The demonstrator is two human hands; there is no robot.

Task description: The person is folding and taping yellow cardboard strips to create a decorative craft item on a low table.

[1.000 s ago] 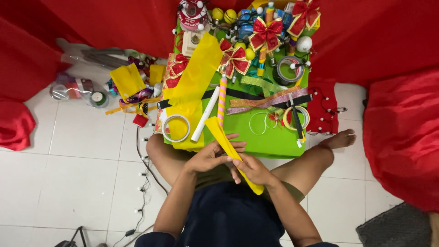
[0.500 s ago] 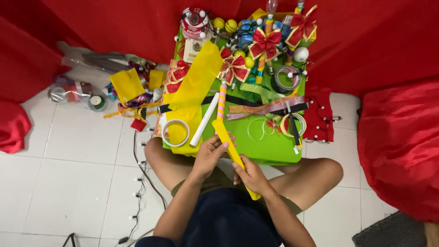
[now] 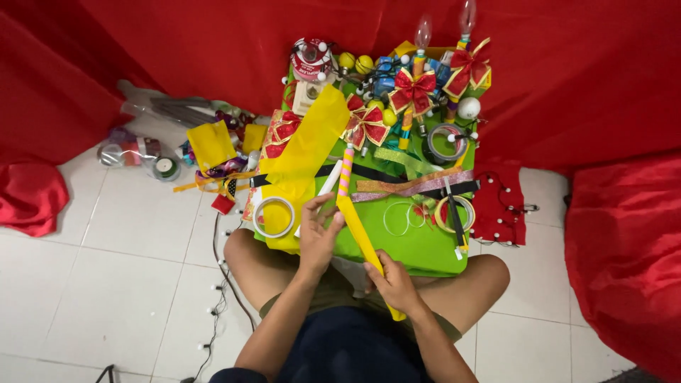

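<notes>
A long folded strip of yellow paper (image 3: 360, 235) runs diagonally over the green board (image 3: 418, 245) that rests on my crossed legs. My left hand (image 3: 318, 237) pinches its upper end near a striped pink and yellow stick (image 3: 345, 172). Lower down, my right hand (image 3: 394, 282) grips the strip near its bottom end. A roll of clear tape (image 3: 274, 216) lies just left of my left hand, on a wider yellow sheet (image 3: 306, 149).
Red and gold bows (image 3: 411, 89), small balls, ribbon rolls and a glittery ribbon (image 3: 415, 186) crowd the board's far half. Yellow paper scraps (image 3: 210, 144), tape rolls and a light string lie on the white tiles at left. Red cloth surrounds the area.
My left hand slid up along the yellow strip toward its top end. The strip stands a little steeper, and the view has shifted slightly.
</notes>
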